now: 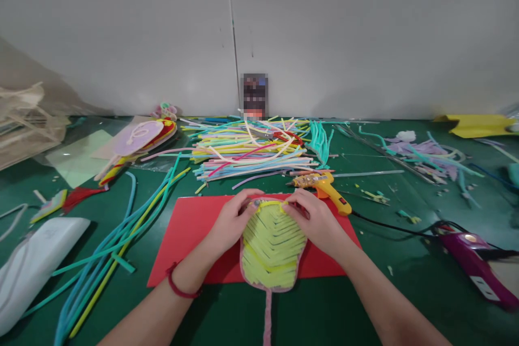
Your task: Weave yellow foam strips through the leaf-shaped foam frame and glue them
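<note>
A hand fan [273, 251] made of yellow-green pipe cleaners laid in slanting rows lies flat, its pink rim and pink handle pointing toward me. Along its far edge runs a short bright yellow pipe cleaner [269, 203]. My left hand [239, 217] pinches the left end of that strip against the rim. At the strip's right end, the fingers of my right hand [313, 220] are closed on it in the same way. Both sets of fingertips partly cover the fan's top corners. Under the fan is a red sheet [194, 238].
Behind the sheet lies a pile of coloured pipe cleaners [251, 154] with red-handled scissors [290, 138] on top. A yellow glue gun [330, 189] rests right, corded toward a purple power strip [478, 265]. Left are loose pipe cleaners [121, 243], a white device [44, 265] and a finished-looking fan [138, 138].
</note>
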Tool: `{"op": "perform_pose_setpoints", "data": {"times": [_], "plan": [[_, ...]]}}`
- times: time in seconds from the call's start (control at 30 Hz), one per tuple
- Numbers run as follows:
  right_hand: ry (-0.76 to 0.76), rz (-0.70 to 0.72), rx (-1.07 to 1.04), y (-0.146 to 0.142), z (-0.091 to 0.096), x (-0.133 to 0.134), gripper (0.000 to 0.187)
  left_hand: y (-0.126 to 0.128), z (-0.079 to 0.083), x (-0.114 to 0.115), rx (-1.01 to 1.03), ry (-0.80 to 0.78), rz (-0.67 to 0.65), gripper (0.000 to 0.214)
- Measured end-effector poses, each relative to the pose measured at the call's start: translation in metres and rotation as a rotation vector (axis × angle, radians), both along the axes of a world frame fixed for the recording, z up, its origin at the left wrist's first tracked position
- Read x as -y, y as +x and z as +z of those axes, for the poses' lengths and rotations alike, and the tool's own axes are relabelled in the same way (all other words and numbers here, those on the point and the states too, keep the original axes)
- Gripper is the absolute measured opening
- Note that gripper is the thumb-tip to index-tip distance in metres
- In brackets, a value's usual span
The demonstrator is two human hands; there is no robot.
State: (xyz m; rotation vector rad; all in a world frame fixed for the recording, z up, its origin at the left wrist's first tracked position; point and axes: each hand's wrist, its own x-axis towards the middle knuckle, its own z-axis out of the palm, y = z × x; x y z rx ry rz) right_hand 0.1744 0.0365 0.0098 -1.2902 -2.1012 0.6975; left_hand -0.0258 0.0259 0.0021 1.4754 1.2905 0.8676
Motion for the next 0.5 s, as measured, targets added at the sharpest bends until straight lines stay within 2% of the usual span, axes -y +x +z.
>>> {"op": "perform_pose_setpoints", "data": {"times": [0.1,0.2,0.27,0.37,0.5], "plan": [[0.089,-0.144,-0.024,0.011,0.001,-0.005,0.027,0.000,0.002,0.000,0.042,-0.006,0.064,0.029],[0.267,-0.456,0.049,0.031,-0.002,-0.017,0.025,0.001,0.006,0.000,0.092,-0.004,0.178,0.029],[0.293,-0.625,0.137,0.047,-0.006,-0.024,0.026,0.002,0.008,0.000,0.155,0.013,0.262,0.029],[0.193,-0.736,0.259,0.064,-0.014,-0.032,0.029,0.002,0.007,0.000,0.205,-0.004,0.314,0.033],[-0.015,-0.672,0.378,0.068,-0.021,-0.032,0.040,0.001,0.005,-0.002,0.169,-0.051,0.172,0.042]]}}
